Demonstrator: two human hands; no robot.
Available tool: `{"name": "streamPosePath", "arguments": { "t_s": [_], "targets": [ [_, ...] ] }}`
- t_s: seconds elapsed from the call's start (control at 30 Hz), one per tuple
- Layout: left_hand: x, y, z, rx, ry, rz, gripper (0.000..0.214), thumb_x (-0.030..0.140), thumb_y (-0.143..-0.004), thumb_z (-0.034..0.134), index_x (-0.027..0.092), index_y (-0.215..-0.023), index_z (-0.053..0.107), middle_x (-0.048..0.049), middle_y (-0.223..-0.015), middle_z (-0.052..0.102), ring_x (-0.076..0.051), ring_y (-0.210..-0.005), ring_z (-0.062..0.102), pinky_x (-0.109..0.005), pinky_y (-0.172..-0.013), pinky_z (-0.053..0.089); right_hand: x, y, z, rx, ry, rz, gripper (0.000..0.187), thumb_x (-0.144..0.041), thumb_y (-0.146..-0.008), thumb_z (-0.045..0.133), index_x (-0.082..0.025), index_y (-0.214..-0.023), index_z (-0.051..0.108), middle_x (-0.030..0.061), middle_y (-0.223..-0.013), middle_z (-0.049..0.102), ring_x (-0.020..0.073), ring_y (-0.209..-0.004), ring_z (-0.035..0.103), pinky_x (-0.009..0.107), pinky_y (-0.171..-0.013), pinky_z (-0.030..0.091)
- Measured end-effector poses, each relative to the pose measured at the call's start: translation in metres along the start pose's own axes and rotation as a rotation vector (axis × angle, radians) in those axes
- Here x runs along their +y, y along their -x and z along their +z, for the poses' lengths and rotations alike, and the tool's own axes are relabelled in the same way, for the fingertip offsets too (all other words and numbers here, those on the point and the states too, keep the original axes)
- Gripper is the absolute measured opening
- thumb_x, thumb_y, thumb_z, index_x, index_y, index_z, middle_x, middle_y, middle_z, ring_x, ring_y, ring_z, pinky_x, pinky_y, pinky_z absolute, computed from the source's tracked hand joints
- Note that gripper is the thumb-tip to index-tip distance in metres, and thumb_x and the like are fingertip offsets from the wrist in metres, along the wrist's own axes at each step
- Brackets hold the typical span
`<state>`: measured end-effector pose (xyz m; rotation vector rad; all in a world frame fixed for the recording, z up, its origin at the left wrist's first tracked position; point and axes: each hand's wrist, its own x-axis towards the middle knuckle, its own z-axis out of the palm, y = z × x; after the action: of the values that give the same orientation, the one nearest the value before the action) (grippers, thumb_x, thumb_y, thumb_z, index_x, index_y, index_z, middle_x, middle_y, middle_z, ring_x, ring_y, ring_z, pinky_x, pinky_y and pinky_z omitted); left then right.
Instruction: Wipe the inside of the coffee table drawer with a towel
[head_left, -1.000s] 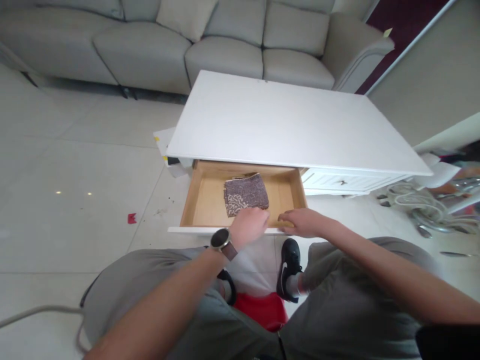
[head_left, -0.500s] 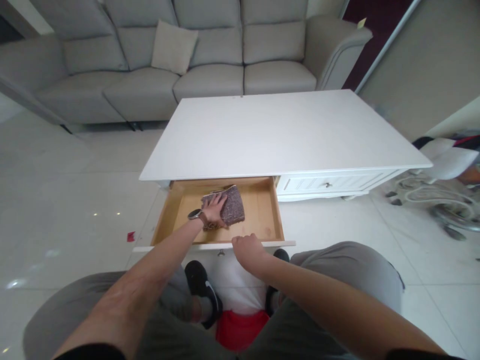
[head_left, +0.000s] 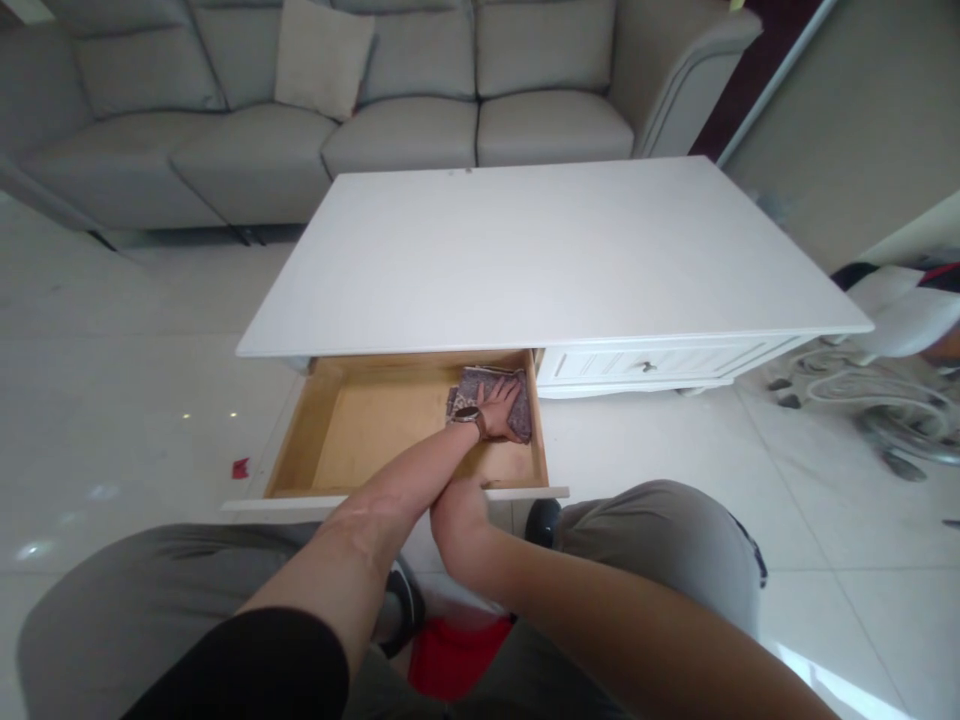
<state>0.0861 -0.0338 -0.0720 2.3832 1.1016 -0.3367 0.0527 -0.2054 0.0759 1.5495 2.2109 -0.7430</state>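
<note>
My left hand (head_left: 498, 408), with a watch (head_left: 468, 415) on its wrist, lies flat with spread fingers on a folded purplish-brown cloth (head_left: 470, 383). That cloth sits in the right part of a pulled-out wooden drawer (head_left: 375, 415), close to its right wall. A patterned edge shows at the cloth's left side. At the drawer's front panel, my right hand (head_left: 459, 505) is curled over the top edge. My left forearm crosses above it and hides part of its fingers.
The drawer belongs to a white coffee table (head_left: 540, 260), which has a shut drawer (head_left: 649, 368) on the right. Behind stands a grey sofa (head_left: 405, 140) with a cushion (head_left: 324, 60). A red scrap (head_left: 240, 468) lies on the tiled floor. At right is a wheeled chair base (head_left: 900, 420).
My left hand and the cloth under it have moved right, from the drawer's middle to its right wall. My right hand stays at the front edge. The view has shifted slightly.
</note>
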Motion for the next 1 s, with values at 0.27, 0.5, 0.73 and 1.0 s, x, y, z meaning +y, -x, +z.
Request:
{"name": "streamPosePath", "arguments": {
  "t_s": [0.27, 0.5, 0.73, 1.0],
  "targets": [
    [-0.111, 0.067, -0.029, 0.067, 0.000, -0.119, 0.133, 0.069, -0.068, 0.083, 0.026, -0.172, 0.012, -0.0136, -0.179, 0.013, -0.038, -0.165, 0.009, -0.062, -0.132, 0.001, -0.009, 0.006, -0.026, -0.155, 0.168, -0.039, 0.038, -0.006, -0.093, 0.057, -0.006, -0.126, 0.076, 0.0277, -0.123, 0.075, 0.0423, -0.114, 0.073, 0.064, -0.094, 0.056],
    [-0.226, 0.179, -0.030, -0.017, -0.137, -0.619, 0.123, 0.067, -0.080, 0.073, 0.018, -0.172, 0.007, -0.0178, -0.179, 0.006, -0.042, -0.164, 0.006, -0.058, -0.130, 0.013, -0.008, 0.014, -0.031, -0.195, 0.168, -0.089, 0.043, -0.019, -0.090, 0.069, -0.004, -0.130, 0.073, 0.0298, -0.132, 0.070, 0.0482, -0.121, 0.068, 0.068, -0.099, 0.053],
    [-0.224, 0.214, -0.036, -0.205, -0.188, -0.479, 0.133, 0.056, -0.050, 0.091, 0.020, -0.164, 0.032, -0.0248, -0.167, 0.032, -0.047, -0.153, 0.033, -0.057, -0.120, 0.037, -0.006, 0.016, -0.033, -0.191, 0.175, -0.100, 0.042, -0.013, -0.095, 0.059, -0.006, -0.134, 0.071, 0.0277, -0.135, 0.069, 0.0457, -0.122, 0.068, 0.066, -0.097, 0.055],
    [-0.190, 0.221, -0.034, -0.196, -0.170, -0.291, 0.106, 0.028, -0.052, 0.088, 0.024, -0.150, 0.048, -0.0211, -0.160, 0.042, -0.043, -0.149, 0.038, -0.053, -0.116, 0.043, -0.006, 0.020, -0.034, -0.144, 0.105, -0.068, 0.046, -0.019, -0.090, 0.068, -0.002, -0.133, 0.071, 0.0325, -0.134, 0.067, 0.0480, -0.123, 0.067, 0.068, -0.100, 0.053]
  ]
}}
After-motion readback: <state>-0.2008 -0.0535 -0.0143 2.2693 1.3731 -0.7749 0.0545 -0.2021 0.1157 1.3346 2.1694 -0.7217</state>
